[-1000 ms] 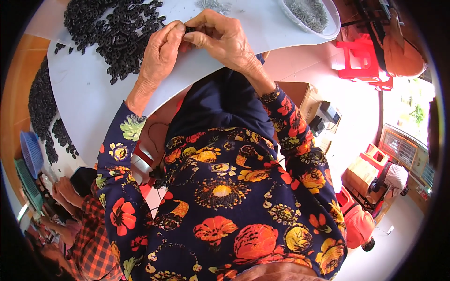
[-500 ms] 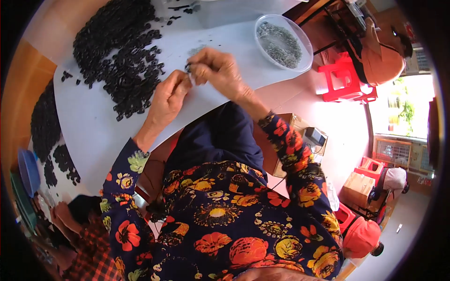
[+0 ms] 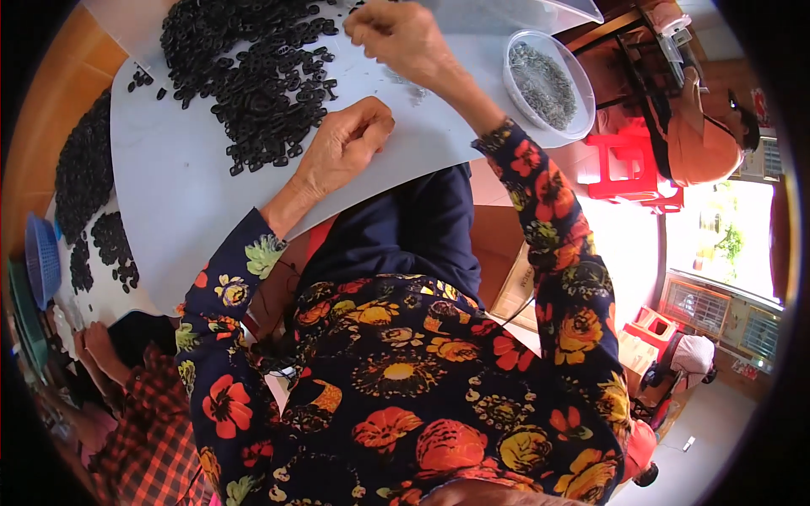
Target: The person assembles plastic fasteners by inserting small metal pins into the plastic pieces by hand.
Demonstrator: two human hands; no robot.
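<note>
My left hand [image 3: 344, 145] rests near the table's front edge, thumb and fingers curled closed; whatever they may hold is hidden. Farther off and a little to the right, my right hand [image 3: 403, 40] reaches toward the far side, fingers bent together; nothing nameable shows in them. A large heap of small black plastic pieces with holes [image 3: 268, 105] spreads left of both hands, its near part close to my left hand. Beneath my right forearm lies a small scatter of fine silvery metal bits [image 3: 407, 84]. A clear round tub [image 3: 584, 125] holds many more such bits.
The pale table [image 3: 169, 228] has a curved front edge. A clear plastic bin [image 3: 548, 12] stands at the far side. Another black heap [image 3: 84, 181] and a blue basket [image 3: 40, 261] are at the left, near a co-worker's checked sleeve [image 3: 160, 422]. Red stools [image 3: 620, 169] stand right.
My hands, which were together over the table, are now apart. The right moved up and away toward the far side; the left shifted slightly right. The view has shifted a little.
</note>
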